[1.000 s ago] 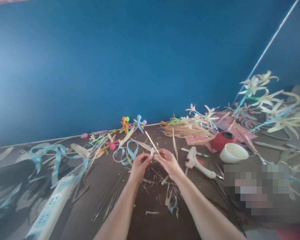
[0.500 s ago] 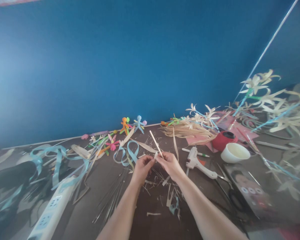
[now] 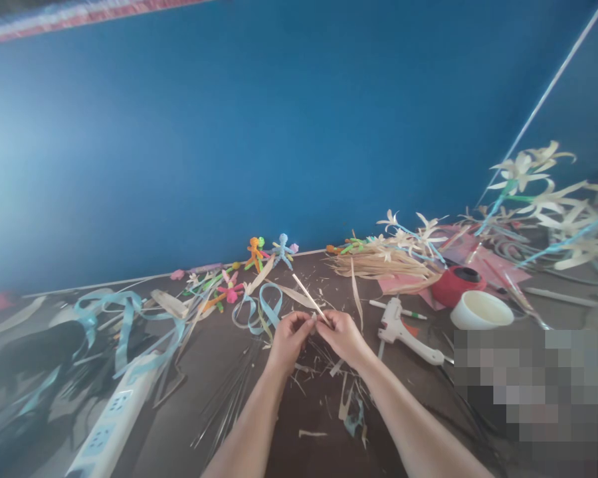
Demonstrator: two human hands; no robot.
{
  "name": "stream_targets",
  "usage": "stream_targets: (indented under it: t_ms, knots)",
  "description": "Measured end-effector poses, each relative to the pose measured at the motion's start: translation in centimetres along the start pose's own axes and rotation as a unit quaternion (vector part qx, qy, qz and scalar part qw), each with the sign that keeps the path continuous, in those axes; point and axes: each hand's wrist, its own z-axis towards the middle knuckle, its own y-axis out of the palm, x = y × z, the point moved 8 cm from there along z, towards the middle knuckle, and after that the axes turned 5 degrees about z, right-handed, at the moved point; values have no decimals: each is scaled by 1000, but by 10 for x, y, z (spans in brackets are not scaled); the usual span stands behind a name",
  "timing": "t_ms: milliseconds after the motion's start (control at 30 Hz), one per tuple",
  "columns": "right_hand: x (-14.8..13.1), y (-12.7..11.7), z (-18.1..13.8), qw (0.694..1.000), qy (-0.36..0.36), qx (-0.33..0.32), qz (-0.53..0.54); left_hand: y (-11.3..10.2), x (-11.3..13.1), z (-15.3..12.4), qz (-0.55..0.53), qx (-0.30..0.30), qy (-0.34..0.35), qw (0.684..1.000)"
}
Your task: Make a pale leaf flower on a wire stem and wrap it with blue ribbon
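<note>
The right hand (image 3: 345, 337) is grasping a stick (image 3: 306, 294) near its lower end, the thumb and fingers pinching it so that its bare upper end is slanting up and to the left. The left hand (image 3: 289, 342) is meeting it there, thumb and forefinger drawn together; whether they are gripping anything is too small to tell. The stick is standing out above the scraps (image 3: 313, 433) on the tabletop (image 3: 306, 461)

It is looking light and fairly stiff, probably smooth enough to be twirling between fingertips, and so thin that hard bending could be risking a snap. A gentle pinch close to the lower end seems to be suiting it, leaving the rest free

Wires (image 3: 226, 398) are lying beside the left forearm, a ribbon (image 3: 128, 325) is trailing over the power strip, and the glue gun (image 3: 393, 324) and cup (image 3: 467, 320) are resting beyond the right hand
</note>
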Motion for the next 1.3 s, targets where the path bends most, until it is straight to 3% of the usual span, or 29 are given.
stream_targets:
  t_ms: [433, 833, 933, 1067, 1300]
  knots:
    - [6, -2, -2, 997, 42, 6, 59, 3, -10, 3, -120, -20, -31, 992]
    - [4, 2, -1, 1000, 19, -10, 23, 3, -6, 3, -82, -25, -14, 996]
    - [6, -9, 1, 999, 13, 45, 17, -6, -2, 4, -76, 21, 8, 997]
    - [9, -36, 1, 987, -11, 149, -61, -15, -4, 6, -102, 62, 2, 993]
    - [1, -30, 1, 950, -91, 141, -264, -10, -7, 7, -115, 26, -28, 993]
